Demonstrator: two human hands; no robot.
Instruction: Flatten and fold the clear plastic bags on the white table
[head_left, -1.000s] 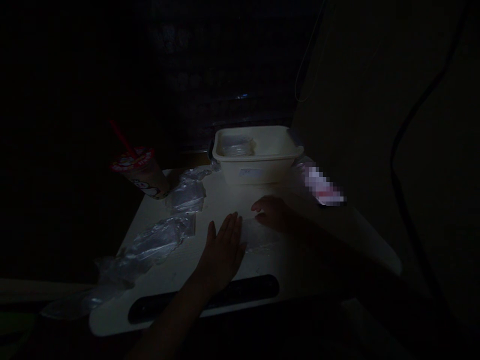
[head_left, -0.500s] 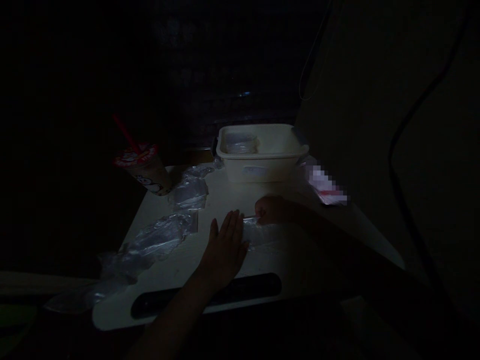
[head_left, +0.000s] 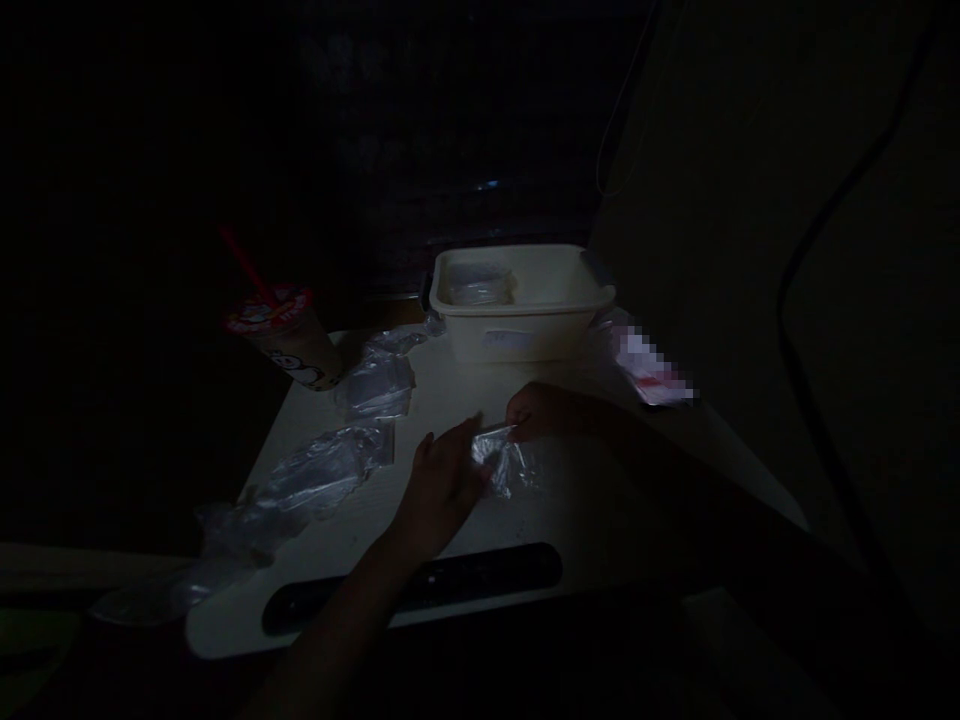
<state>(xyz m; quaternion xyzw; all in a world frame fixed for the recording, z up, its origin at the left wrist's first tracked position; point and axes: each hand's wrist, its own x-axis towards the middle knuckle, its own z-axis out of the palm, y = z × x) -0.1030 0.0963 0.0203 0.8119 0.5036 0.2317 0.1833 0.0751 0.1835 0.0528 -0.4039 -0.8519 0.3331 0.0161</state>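
In the middle of the white table, a clear plastic bag [head_left: 501, 462] is stretched between my two hands, its top edge a thin taut line. Closed in a pinch, my right hand [head_left: 534, 412] grips the right end of that edge. My left hand [head_left: 442, 485] is closed on the left side of the bag, thumb low and fingers above; the exact hold is dim and a little blurred. The bag's crumpled lower part hangs between the hands, just over the tabletop.
Behind my hands stands a cream plastic bin [head_left: 525, 335] with stacked clear packets [head_left: 480, 284] inside. Crumpled clear bags [head_left: 322, 470] line the table's left side, beside a drink cup [head_left: 296, 350] with a red straw. A pinkish packet [head_left: 652, 370] lies at the right. The room is very dark.
The bag has come up off the table from lying flat and is now crumpled. My left hand has gone from flat with fingers stretched to curled round the bag's left side.
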